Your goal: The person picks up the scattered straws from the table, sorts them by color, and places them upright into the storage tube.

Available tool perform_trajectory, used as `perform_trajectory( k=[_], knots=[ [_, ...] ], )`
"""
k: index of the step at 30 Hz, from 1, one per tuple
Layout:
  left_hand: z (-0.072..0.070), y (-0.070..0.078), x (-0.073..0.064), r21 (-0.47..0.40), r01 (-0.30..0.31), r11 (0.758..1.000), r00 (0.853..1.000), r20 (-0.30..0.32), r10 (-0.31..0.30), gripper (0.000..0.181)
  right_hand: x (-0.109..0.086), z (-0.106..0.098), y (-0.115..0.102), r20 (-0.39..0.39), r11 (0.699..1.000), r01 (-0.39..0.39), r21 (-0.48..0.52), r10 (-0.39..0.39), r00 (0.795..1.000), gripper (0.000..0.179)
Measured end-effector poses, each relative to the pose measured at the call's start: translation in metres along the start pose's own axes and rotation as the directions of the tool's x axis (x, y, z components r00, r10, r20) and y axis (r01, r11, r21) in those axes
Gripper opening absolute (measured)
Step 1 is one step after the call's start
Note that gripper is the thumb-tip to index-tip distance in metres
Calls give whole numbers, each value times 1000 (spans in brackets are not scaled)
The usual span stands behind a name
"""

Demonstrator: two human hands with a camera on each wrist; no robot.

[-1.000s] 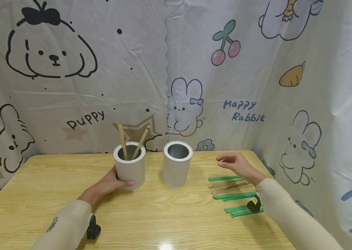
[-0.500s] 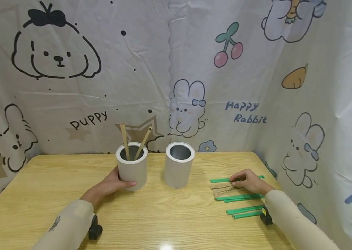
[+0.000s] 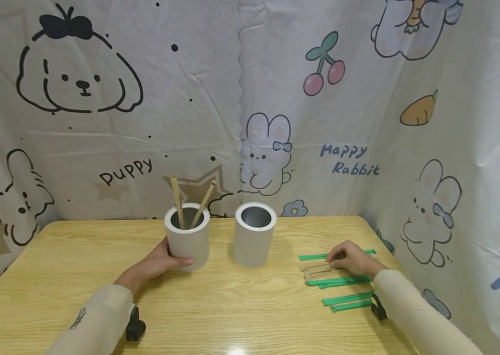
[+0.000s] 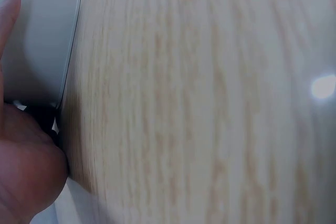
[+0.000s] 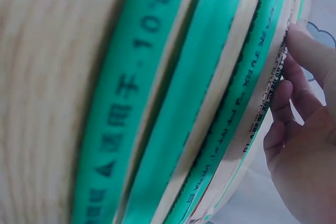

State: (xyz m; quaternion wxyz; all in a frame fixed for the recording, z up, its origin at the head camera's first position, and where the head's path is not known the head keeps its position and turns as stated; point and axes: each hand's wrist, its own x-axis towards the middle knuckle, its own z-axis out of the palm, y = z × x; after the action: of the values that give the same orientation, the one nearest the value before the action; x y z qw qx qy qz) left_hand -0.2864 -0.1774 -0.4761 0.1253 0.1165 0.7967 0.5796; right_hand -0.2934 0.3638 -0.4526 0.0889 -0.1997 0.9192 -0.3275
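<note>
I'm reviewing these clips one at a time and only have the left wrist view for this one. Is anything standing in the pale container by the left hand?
Observer: Yes. The head view shows two tan sticks poking out of the pale container.

Operator: Is that the only container?

Observer: No, a second container stands to its right, apart from it.

Operator: And what is happening farther right?

Observer: The right hand has its fingertips at a tan printed strip, clearest in the right wrist view.

On tabletop (image 3: pixel 241 310): left cup (image 3: pixel 189 250), two sticks (image 3: pixel 203 204) inside; right cup (image 3: pixel 253 248), near it; loose strips (image 3: pixel 340 282), side by side, farther right.
</note>
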Motion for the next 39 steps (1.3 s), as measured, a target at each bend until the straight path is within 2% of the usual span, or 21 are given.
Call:
perform_trajectory(
  k=[4, 8, 14, 16, 19, 21, 24, 25, 27, 28, 31, 33, 36, 39],
  knots=[
    [2, 0, 0, -10, -18, 1000, 1000, 11, 18, 112, -3, -11, -4, -5, 999, 14, 45, -14, 1000, 11],
    [1, 1, 0, -12, -8, 1000, 1000, 4, 8, 112, -4, -27, -15, -17, 990, -11, 140, 14, 1000, 22],
    [-1, 1, -3, -21, 14, 1000, 1000, 1, -14, 112, -2, -43, -45, -42, 968, -59, 246, 71, 997, 39],
    [-2, 1, -4, -7, 21, 1000, 1000, 0, -21, 112, 2, -45, -59, -57, 958, -57, 280, 76, 995, 36],
    [-3, 1, -5, 3, 29, 1000, 1000, -2, -29, 113, 10, -44, -86, -49, 912, -9, 410, 33, 998, 19],
    [-4, 1, -6, 7, 28, 1000, 1000, -4, -28, 114, 16, -42, -109, -51, 839, 70, 540, -50, 997, 13],
    [-4, 1, -6, 4, 12, 1000, 1000, 0, -12, 113, 24, -37, -148, -92, 666, 185, 723, -173, 981, 23],
    [-4, 0, -6, -1, 7, 1000, 1000, -2, -7, 113, 28, -35, -163, -119, 608, 213, 765, -191, 974, 25],
    [-3, 0, -5, -6, 1, 1000, 1000, 0, -1, 112, 34, -29, -193, -173, 522, 243, 818, -180, 968, 28],
    [-2, 0, -4, -6, -5, 1000, 1000, 2, 5, 112, 37, -26, -208, -198, 488, 253, 835, -162, 967, 30],
    [0, 0, -3, -9, -3, 1000, 1000, 2, 3, 112, 50, -15, -250, -262, 414, 283, 865, -107, 959, 36],
    [0, 0, -2, -9, 0, 1000, 1000, 0, 0, 113, 60, -7, -274, -301, 360, 316, 878, -97, 949, 39],
    [0, 0, -1, -6, -1, 1000, 1000, -6, 1, 113, 80, 9, -302, -361, 270, 365, 891, -65, 930, 36],
    [0, 0, 0, -11, -11, 1000, 1000, -7, 11, 113, 101, 31, -319, -413, 185, 402, 897, 22, 911, 32]
  ],
)
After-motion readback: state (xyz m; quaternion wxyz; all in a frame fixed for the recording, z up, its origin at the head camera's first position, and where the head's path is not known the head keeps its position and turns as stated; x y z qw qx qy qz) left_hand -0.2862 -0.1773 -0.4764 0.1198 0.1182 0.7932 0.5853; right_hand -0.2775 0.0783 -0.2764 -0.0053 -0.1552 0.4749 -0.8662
